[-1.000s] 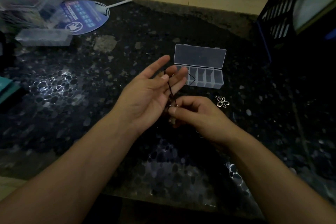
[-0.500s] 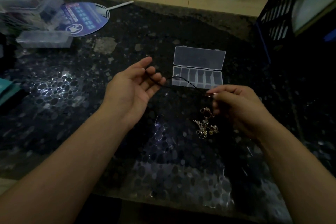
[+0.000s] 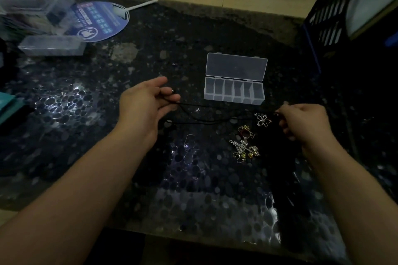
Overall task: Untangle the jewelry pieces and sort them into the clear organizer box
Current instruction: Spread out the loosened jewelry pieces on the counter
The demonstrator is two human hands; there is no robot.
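So both hands are up over the dark speckled worktop (image 3: pixel 215 200) with a thin black cord (image 3: pixel 206 106) strung between them. Left hand (image 3: pixel 146 105) has its fingers (image 3: pixel 170 99) curled loosely, pinching one end of the cord up near the thumb, and the right hand (image 3: pixel 305 122) has its fingers curled in tight, pinching the other end, with what looks like a small dark red bead right at the fingertips. Part of the cord loops down and lies on the worktop between the two hands. Just beside the right fingers sits a silver flower pendant (image 3: pixel 263 120), and a bit nearer to me from that is a little heap of tangled jewelry (image 3: pixel 244 144), gold and silver bits mixed up. A thin wire earring (image 3: pixel 189 150) lies below the left fingers, kinda hard to see in the glare. The clear organizer box (image 3: pixel 234 90) is open, lid flipped back, just past the cord, and its compartments look empty as far as I can tell.
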